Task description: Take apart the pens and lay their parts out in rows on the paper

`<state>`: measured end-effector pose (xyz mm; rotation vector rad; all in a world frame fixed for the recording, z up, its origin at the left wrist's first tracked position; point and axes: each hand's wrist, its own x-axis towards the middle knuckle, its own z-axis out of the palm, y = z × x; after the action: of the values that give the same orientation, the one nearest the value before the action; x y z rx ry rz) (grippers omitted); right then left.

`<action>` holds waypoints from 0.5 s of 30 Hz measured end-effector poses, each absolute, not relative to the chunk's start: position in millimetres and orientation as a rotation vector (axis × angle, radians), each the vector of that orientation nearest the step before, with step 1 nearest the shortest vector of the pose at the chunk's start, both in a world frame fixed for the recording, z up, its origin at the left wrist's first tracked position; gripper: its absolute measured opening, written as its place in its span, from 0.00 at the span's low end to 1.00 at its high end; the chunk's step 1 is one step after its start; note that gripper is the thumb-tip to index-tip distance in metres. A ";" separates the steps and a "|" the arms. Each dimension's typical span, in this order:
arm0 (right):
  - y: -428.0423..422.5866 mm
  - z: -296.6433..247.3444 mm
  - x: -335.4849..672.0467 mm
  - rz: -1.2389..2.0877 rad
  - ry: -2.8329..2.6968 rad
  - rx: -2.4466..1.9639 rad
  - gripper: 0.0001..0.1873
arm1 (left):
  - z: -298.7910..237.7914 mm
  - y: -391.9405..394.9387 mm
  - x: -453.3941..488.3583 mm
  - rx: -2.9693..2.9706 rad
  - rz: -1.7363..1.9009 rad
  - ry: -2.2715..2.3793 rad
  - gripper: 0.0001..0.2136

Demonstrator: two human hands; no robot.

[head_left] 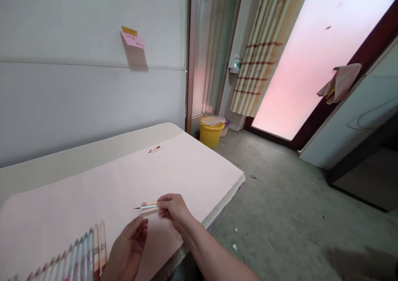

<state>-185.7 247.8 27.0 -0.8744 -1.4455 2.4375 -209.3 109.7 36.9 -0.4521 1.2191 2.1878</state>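
So bottom left there's a row of pens (77, 252) lying side by side on the pink sheet (93, 190). I make it about a dozen, but the frame cuts the row off, so no exact count. The left hand (127, 248) sits just beside the row's right end with its fingers curled in; honestly can't tell if it's pinching anything.

Just right of that, above the sheet, is the pen (146, 205), one only. It's held level with its dark tip pointing left, and the right hand (172, 208) has its fingertips clamped on the back end. My guess is it's super light, thin and stiff, with a slick barrel that'd roll or slip easily and a fine tip that looks delicate. I'd grip the barrel, not the point.

Farther back on the sheet lies one loose pen (154, 149), well apart from both hands. Off to the right on the floor: one yellow bucket (211, 134).
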 end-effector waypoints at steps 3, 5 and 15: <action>267.7 22.2 -200.1 2.368 -1.490 -0.994 0.04 | 42.3 105.8 -209.2 -0.492 2.174 1.210 0.04; 286.4 22.6 -216.2 2.311 -1.553 -1.051 0.03 | 44.1 103.8 -209.5 -0.493 2.167 1.222 0.05; 379.4 35.8 -318.4 2.160 -1.873 -1.053 0.13 | 26.2 96.3 -227.6 -0.602 2.003 1.249 0.12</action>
<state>-318.4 379.4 35.8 -1.0532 -1.8732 2.1596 -227.6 96.3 26.2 -0.6023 1.2493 2.0028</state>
